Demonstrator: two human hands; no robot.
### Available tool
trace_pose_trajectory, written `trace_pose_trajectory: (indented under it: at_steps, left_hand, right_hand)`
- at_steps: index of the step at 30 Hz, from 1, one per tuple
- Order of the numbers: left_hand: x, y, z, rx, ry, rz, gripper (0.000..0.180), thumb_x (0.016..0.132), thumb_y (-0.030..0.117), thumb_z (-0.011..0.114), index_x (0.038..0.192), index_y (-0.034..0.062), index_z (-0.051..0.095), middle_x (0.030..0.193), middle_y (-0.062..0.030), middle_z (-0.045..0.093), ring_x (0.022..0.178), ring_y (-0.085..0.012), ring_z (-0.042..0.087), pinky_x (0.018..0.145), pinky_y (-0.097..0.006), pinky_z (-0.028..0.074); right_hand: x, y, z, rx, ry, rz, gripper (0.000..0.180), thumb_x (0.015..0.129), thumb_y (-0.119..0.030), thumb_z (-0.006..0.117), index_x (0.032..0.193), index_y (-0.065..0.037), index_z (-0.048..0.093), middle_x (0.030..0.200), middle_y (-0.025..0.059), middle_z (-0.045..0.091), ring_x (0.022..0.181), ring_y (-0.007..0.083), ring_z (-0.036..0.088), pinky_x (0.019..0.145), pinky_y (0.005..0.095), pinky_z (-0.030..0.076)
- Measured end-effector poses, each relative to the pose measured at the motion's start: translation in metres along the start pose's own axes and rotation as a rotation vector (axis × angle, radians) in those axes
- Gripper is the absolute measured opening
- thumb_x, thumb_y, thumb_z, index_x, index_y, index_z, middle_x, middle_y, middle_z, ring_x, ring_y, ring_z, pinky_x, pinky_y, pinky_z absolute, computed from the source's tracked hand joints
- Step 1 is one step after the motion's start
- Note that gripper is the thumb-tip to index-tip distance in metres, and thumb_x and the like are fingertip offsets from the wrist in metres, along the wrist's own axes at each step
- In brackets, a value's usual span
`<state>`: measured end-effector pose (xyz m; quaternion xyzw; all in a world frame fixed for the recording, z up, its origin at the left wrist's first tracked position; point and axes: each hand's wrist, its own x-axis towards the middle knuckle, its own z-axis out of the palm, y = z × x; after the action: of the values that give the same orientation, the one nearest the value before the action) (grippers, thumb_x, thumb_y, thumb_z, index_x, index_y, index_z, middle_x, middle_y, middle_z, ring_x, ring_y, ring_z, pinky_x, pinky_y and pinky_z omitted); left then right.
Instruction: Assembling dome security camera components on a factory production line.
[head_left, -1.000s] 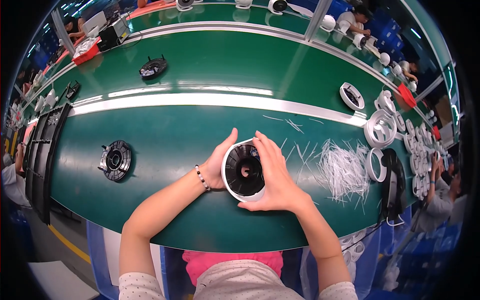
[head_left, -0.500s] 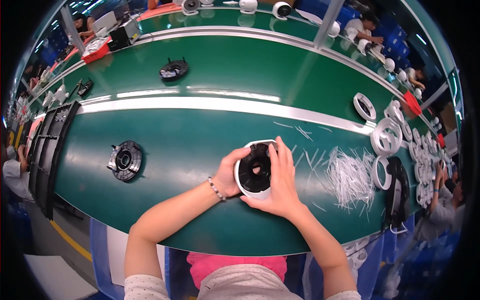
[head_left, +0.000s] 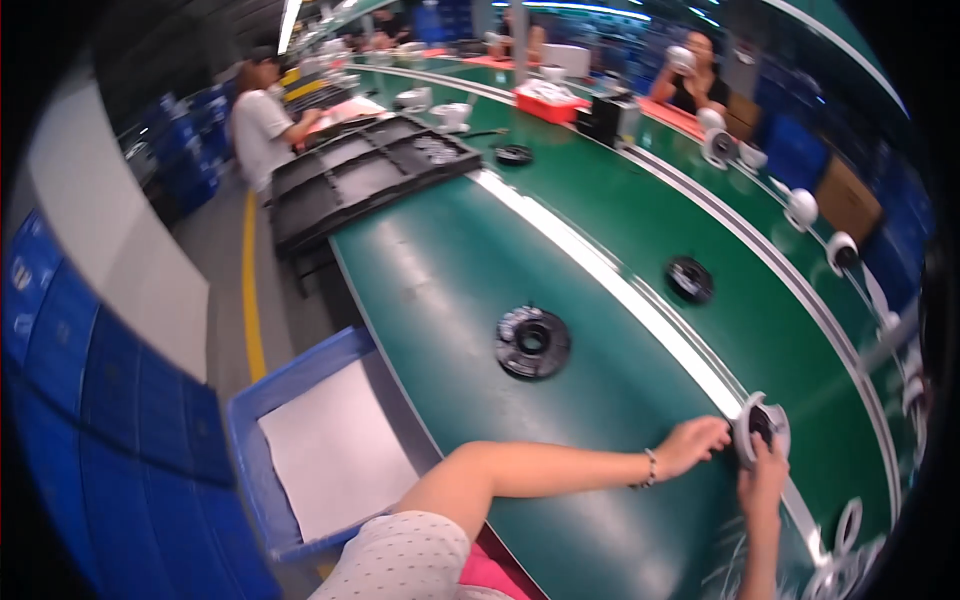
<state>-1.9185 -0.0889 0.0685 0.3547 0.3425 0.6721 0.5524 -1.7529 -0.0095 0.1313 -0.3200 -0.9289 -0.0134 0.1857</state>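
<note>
Out at the metal strip along the bench's far edge, my right hand grips a round white housing with a dark disc-shaped part inside. The housing is tilted, and its far side is partly hidden. My left hand, with a beaded bracelet on the wrist, hangs just left of the housing. Its fingers are loosely stretched toward the rim and appear to hold nothing. Back on the green bench, to the left of both hands, lies a black round base with a central hole.
A black compartment tray stands at the bench's far left end. Below the near edge is a blue bin with a white sheet. Another black base lies on the green belt. White rings lie at lower right.
The view has swung left. My hands have carried the white housing from above the bench to its far edge. My left hand has come off it; the right still holds it.
</note>
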Motion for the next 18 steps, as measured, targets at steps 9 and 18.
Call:
trace_pose_trajectory:
  at_steps: [9, 18]
  left_hand:
    - [-0.001, 0.012, -0.005, 0.084, -0.04, -0.037, 0.034, 0.089, 0.028, 0.04, 0.112, 0.0031, 0.044, 0.09, -0.0056, 0.055, 0.083, -0.0106, 0.052, 0.072, -0.025, 0.045]
    - [-0.001, 0.021, -0.006, 0.089, -0.068, -0.066, 0.03, 0.088, 0.023, 0.041, 0.111, 0.0022, 0.044, 0.088, -0.006, 0.055, 0.081, -0.0108, 0.053, 0.071, -0.024, 0.045]
  right_hand:
    - [0.067, 0.091, 0.06, -0.096, 0.116, 0.276, 0.05, 0.07, -0.006, 0.061, 0.116, -0.005, 0.042, 0.11, 0.0232, 0.046, 0.092, 0.0384, 0.051, 0.078, 0.041, 0.042]
    - [0.066, 0.094, 0.018, -0.045, 0.122, 0.07, 0.07, 0.067, -0.003, 0.062, 0.128, -0.002, 0.027, 0.118, 0.0201, 0.044, 0.107, 0.0349, 0.044, 0.089, 0.0378, 0.035]
